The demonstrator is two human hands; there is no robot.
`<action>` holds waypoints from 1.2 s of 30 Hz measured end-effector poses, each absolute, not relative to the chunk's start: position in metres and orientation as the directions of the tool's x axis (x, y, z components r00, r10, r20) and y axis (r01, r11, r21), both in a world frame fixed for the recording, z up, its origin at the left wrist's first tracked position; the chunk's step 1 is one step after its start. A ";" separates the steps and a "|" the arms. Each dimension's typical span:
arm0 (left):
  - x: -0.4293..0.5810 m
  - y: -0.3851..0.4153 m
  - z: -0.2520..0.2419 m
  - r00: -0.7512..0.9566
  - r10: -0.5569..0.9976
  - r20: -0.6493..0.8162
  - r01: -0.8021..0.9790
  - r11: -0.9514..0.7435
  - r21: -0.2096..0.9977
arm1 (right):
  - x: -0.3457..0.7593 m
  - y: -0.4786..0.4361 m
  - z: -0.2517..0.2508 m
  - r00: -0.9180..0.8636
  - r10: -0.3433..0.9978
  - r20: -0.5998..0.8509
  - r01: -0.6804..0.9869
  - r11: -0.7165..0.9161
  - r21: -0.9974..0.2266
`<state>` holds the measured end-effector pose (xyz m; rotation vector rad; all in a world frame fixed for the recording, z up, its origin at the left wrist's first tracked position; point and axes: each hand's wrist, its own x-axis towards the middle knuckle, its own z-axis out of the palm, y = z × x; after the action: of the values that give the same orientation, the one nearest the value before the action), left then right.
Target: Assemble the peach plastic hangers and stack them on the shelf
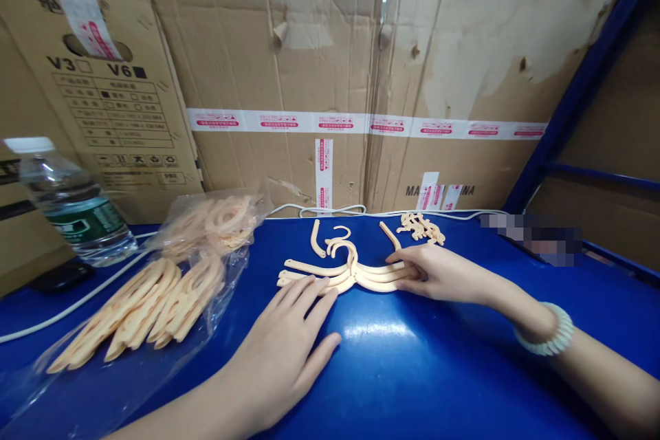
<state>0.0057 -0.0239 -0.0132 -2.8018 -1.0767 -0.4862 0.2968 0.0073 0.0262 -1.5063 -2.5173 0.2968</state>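
Fingers [320, 306] of the left hand [281, 350] lie loosely spread over the left ends of the cream hanger stack [379, 276]; hand open, probably just steadying it. Right hand [438, 273], bracelet [549, 330] on the wrist, pinches the stack's right ends between thumb and fingers; looks like a hold for lining up the ends. Stack lies flat on the blue tabletop [381, 378] between both hands, hooks pointing away from the person. Tabletop glossy, bright reflection just in front of the stack. Clear bag [229, 292] of more cream pieces [147, 302] sits left, presumably to leave working room. Beyond the stack: two loose strips [315, 239], one loose hook [345, 229], pile of small curly pieces [421, 227], likely parked within reach. Farther: water bottle [72, 210] left, white cable [392, 212] along the back, taped cardboard [289, 62] as wall, blue post [572, 75] right.
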 end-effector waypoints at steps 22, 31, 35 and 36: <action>-0.006 0.006 -0.022 0.620 0.639 0.455 0.701 -0.712 0.045 | 0.314 0.010 0.042 -0.468 0.878 -0.099 0.867 0.434 -0.245; -0.008 0.014 -0.025 0.616 0.633 0.469 0.696 -0.716 0.053 | 0.313 0.015 0.035 -0.464 0.882 -0.076 0.863 0.431 -0.263; -0.007 0.014 -0.024 0.591 0.630 0.505 0.687 -0.721 0.096 | 0.314 0.015 0.033 -0.461 0.884 -0.074 0.856 0.421 -0.301; -0.007 0.013 -0.023 0.585 0.629 0.512 0.684 -0.722 0.106 | 0.314 0.016 0.033 -0.461 0.884 -0.073 0.854 0.420 -0.306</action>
<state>-0.0067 0.0129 -0.0231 -2.7049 -1.1242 -0.8119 0.3143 0.0156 0.0329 -1.5740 -2.5628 0.4611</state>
